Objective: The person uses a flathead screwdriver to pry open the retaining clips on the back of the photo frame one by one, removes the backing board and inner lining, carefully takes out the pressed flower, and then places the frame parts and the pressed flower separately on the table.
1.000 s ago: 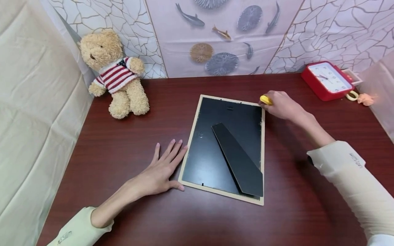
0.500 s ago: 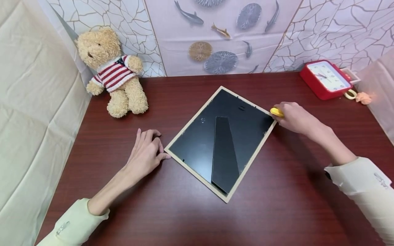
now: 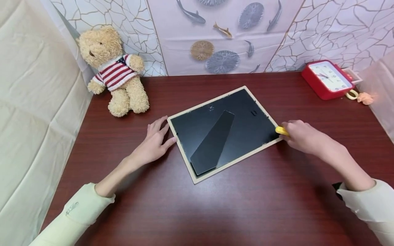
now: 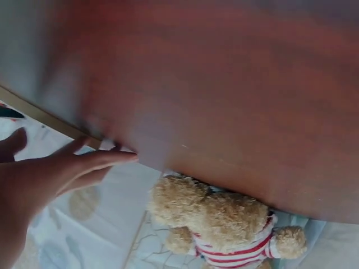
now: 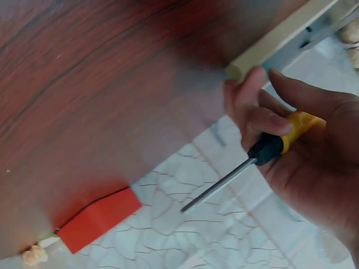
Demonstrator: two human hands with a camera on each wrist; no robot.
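Observation:
A picture frame [image 3: 243, 136] lies back side up on the table, its black backing and folded stand leg [image 3: 213, 143] facing up, turned at an angle. At its left corner rests my left hand [image 3: 150, 145], fingers relaxed against the light wooden edge [image 4: 47, 119]. My right hand [image 3: 307, 138] is at the right corner, its fingers touching the frame edge [image 5: 280, 38]. Curled in that same right hand [image 5: 314, 145] is a screwdriver with a yellow and black handle [image 5: 266, 148], its metal shaft [image 5: 219, 185] pointing away from the frame.
A teddy bear [image 3: 118, 73] in a striped sweater leans at the back left. At the back right stands a red clock [image 3: 327, 80], with a yellowish ring [image 3: 352, 95] and a small orange item [image 3: 365, 98] beside it. Patterned cloth [image 3: 221, 41] hangs behind the table.
The frame has rotated counterclockwise on the table. My right hand has moved toward me with its corner, while my left hand has shifted from the long side to the left corner.

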